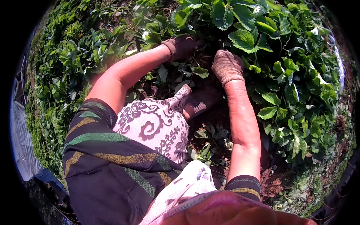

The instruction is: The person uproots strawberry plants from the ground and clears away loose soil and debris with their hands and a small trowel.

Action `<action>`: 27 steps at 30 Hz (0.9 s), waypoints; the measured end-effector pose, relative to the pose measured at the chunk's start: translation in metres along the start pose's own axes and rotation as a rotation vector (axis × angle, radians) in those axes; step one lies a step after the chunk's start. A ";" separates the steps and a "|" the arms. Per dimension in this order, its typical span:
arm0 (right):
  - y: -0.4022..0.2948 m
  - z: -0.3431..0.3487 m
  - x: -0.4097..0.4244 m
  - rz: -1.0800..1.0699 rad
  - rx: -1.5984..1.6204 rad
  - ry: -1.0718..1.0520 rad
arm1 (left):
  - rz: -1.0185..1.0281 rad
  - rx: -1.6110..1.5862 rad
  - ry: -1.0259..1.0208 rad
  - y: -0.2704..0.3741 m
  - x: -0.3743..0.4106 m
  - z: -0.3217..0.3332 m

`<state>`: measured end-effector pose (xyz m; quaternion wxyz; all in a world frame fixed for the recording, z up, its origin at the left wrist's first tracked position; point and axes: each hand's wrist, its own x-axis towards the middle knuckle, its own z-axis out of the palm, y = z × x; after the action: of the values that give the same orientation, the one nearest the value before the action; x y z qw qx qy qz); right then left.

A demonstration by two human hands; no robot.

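Observation:
Leafy strawberry plants (244,39) with toothed green leaves fill the ground before me. My left hand (182,47), in a dark brown knit glove, reaches in among stems and leaves at the top centre; its fingers are lost in shadow. To its right, my right hand (228,64), in a dirt-stained brown knit glove, is curled at the base of the plants, fingertips turned away from view. Whether either hand holds a stem cannot be told. Between and below the hands lie loose-looking leaves and dry stalks in shade.
My knee in patterned trousers (157,123) and my foot in a sandal (198,105) are below the hands. Reddish soil (270,182) shows at lower right. Clear plastic sheeting (21,140) lies at the far left, and a shiny strip (339,64) at the right edge.

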<state>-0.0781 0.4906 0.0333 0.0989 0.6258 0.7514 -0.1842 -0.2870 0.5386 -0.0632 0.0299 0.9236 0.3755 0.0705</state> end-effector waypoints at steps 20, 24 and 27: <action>0.016 0.034 0.077 -0.204 -0.151 0.245 | -0.441 -0.273 -0.361 -0.029 0.041 0.024; -0.006 -0.030 0.025 -0.102 -0.176 -0.015 | -0.263 -0.127 0.028 -0.034 0.022 0.030; -0.016 -0.038 0.022 -0.131 -0.201 -0.113 | -0.381 -0.901 -0.093 -0.028 0.043 0.008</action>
<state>-0.0949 0.5236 0.0623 0.1912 0.5508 0.7987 -0.1491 -0.2747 0.5884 -0.0696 0.4557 0.7359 0.4681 0.1779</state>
